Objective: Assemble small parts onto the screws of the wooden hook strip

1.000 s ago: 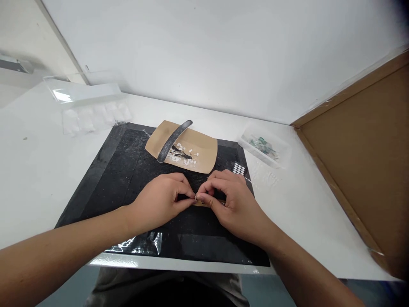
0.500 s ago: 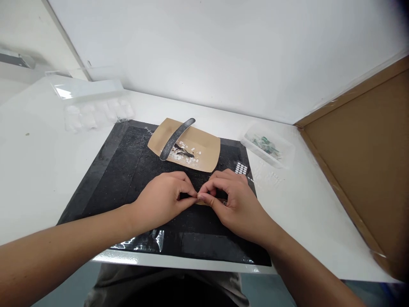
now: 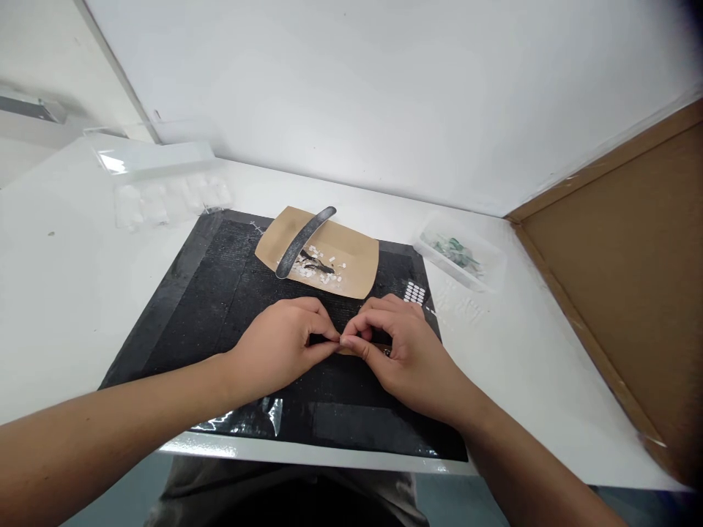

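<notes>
Above the black mat (image 3: 198, 322), my left hand (image 3: 285, 333) and my right hand (image 3: 400, 337) meet fingertip to fingertip. Both are closed in a pinch, and whatever lies between the tips is too small to make out. Partly hidden under my right hand is a brown strip (image 3: 347, 350) with small shiny bits near its right end. Just beyond the hands sits a brown paper tray (image 3: 351, 252) with white scraps (image 3: 315, 274) and dark slivers in it. A curved dark nail file (image 3: 304, 241) lies across the tray's left part.
A sheet of white oval stickers (image 3: 414, 293) lies right of my right hand. Farther right stands a clear box (image 3: 455, 252) with greenish pieces, with small clear bits nearby. At the back left is an open clear case (image 3: 165, 197). A brown-framed board (image 3: 615, 278) stands at the right.
The view has shifted very slightly. Both hands keep the same pinch at the same spot, and nothing else has visibly moved.
</notes>
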`<state>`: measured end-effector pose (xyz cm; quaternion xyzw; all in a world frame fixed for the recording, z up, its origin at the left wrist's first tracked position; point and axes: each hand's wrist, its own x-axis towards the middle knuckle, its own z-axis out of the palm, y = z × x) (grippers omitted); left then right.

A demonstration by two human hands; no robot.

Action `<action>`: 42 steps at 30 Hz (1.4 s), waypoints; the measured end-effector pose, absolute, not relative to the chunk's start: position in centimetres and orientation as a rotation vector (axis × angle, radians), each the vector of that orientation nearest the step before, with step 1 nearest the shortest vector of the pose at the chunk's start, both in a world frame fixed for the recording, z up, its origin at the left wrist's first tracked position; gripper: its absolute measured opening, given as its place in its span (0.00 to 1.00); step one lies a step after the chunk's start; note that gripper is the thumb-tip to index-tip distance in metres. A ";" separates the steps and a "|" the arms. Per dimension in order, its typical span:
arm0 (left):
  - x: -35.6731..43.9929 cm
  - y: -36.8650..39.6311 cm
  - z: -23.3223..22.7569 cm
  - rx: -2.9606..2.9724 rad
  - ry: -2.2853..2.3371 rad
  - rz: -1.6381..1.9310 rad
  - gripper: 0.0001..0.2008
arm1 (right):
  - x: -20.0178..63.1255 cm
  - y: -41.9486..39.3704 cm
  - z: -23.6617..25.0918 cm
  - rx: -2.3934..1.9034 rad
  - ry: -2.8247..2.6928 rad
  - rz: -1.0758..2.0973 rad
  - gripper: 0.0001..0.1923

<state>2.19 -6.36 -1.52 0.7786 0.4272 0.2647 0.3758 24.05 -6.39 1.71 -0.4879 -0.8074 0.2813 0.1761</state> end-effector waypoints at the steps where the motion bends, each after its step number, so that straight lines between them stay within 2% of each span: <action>1: 2.2 -6.4 -1.5 1.993 1.091 0.682 0.06 | 24.1 -6.4 1.7 -1.383 -2.285 0.794 0.07; 14: 2.3 -6.3 -1.5 1.999 1.077 0.695 0.06 | 24.1 -6.4 1.6 -1.393 -2.251 0.777 0.06; 23: 2.2 -6.1 -1.7 1.995 1.056 0.695 0.06 | 24.1 -5.6 1.6 -1.507 -2.163 0.938 0.04; 29: 2.3 -6.3 -1.8 2.010 1.103 0.680 0.06 | 24.0 -5.2 1.4 -1.566 -2.095 0.935 0.06; 37: 2.3 -6.3 -2.3 1.952 1.128 0.714 0.06 | 24.9 -5.2 1.1 -1.414 -2.033 0.651 0.11; 42: 2.3 -6.4 -2.4 1.967 1.115 0.723 0.07 | 25.4 -5.1 -0.1 -1.354 -2.080 0.626 0.14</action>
